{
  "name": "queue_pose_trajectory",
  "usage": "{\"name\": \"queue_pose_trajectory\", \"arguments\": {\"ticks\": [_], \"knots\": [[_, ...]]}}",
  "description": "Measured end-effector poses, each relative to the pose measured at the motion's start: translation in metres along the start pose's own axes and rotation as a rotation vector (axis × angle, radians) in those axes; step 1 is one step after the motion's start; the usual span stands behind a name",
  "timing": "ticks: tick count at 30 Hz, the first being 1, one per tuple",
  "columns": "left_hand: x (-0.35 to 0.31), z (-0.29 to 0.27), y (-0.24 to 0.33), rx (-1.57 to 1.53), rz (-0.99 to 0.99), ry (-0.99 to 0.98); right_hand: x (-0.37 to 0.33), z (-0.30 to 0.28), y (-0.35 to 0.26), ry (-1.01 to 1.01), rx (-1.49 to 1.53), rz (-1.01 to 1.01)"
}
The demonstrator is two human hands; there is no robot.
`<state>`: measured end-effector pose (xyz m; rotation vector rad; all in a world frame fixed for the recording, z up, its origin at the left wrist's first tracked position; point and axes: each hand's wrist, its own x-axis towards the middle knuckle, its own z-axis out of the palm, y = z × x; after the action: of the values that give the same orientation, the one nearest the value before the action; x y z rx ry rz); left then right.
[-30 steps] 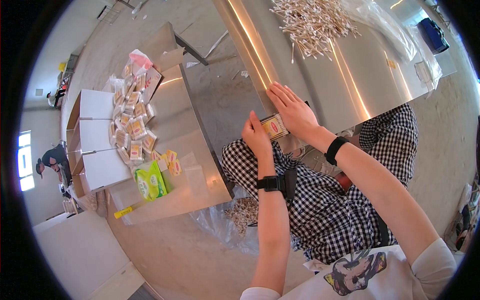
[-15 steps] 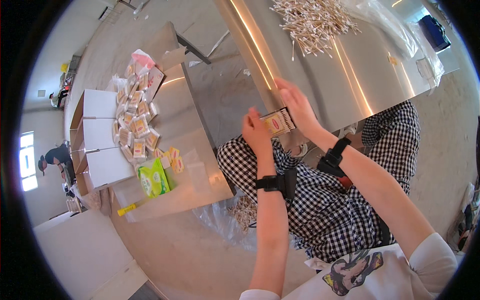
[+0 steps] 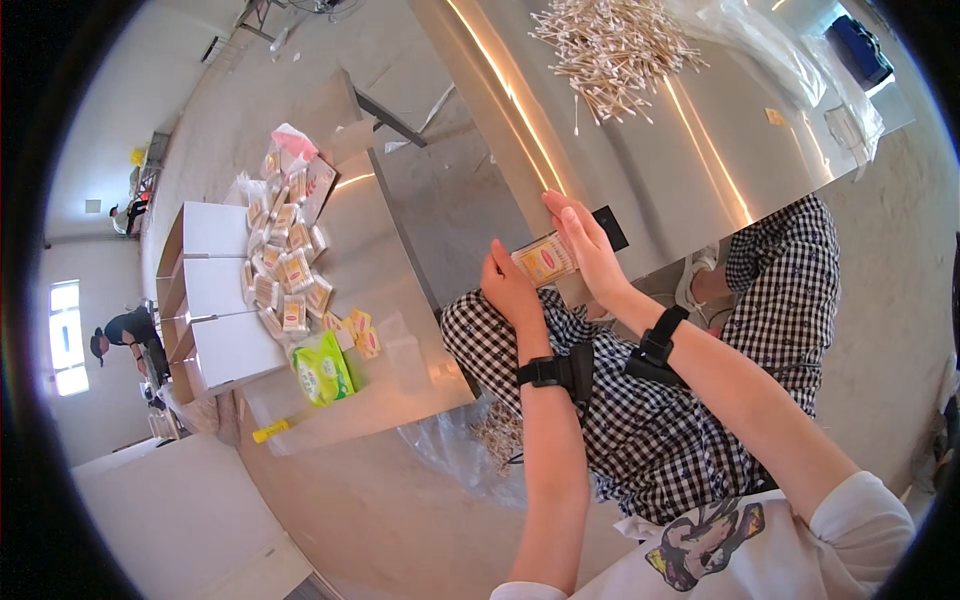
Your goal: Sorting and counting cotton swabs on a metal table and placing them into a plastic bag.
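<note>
The little pack of cotton sticks is between both hands, beside the shiny table. The left hand pinches its left end. The right hand, fingers straight, is at its right end. Its long side seems to run hand to hand.
</note>
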<state>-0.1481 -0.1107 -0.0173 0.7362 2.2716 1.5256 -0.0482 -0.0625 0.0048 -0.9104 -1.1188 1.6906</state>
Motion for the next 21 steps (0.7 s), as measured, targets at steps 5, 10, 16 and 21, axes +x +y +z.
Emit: {"name": "queue_pose_trajectory", "arguments": {"ticks": [5,10,16,21], "knots": [[0.005,-0.002,-0.016,-0.062,-0.070,0.070,0.006,-0.038,-0.018,0.055,-0.303,-0.142],[0.003,-0.001,-0.007,-0.245,0.006,0.126,0.013,-0.139,-0.042,0.219,-1.236,-0.557],[-0.015,-0.004,0.021,-0.086,0.244,0.228,0.009,-0.154,-0.045,0.244,-1.595,-0.463],[-0.017,-0.006,0.008,0.069,0.331,0.286,0.012,-0.147,-0.038,0.192,-1.634,-0.383]]}}
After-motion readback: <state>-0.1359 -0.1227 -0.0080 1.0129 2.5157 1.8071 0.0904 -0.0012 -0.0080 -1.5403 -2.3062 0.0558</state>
